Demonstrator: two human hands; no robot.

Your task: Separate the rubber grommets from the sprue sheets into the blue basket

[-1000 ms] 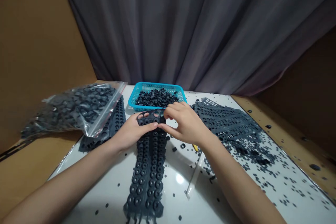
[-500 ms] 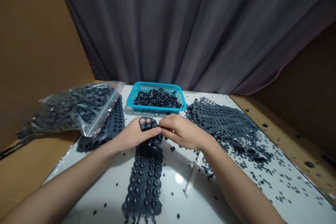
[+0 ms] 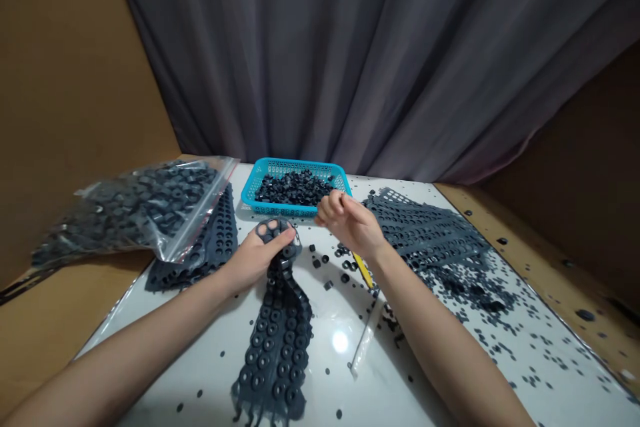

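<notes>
My left hand (image 3: 257, 255) grips the upper end of a black rubber sheet (image 3: 275, 353) moulded with rows of ring-shaped parts. Its thumb presses on top, and empty round holes show at the sheet's end. The lower part of the sheet lies on the table toward me. My right hand (image 3: 353, 221) is raised, apart from the sheet, by the front right corner of a blue basket (image 3: 249, 199). Its fingers are curled against the thumb; whatever is between the fingertips is too small to make out. Loose black rubber pieces (image 3: 317, 263) lie below it.
A zip bag full of black rubber parts (image 3: 145, 207) rests on more sheets (image 3: 226, 227) at left. Punched sheets (image 3: 425, 230) are piled at right amid scattered black bits. A yellow tool (image 3: 363, 271) and a white strip (image 3: 366, 340) lie near my right forearm.
My right hand has left the sheet and moved up and right toward the basket's corner, uncovering loose pieces and the yellow tool. My left hand keeps its hold on the sheet.
</notes>
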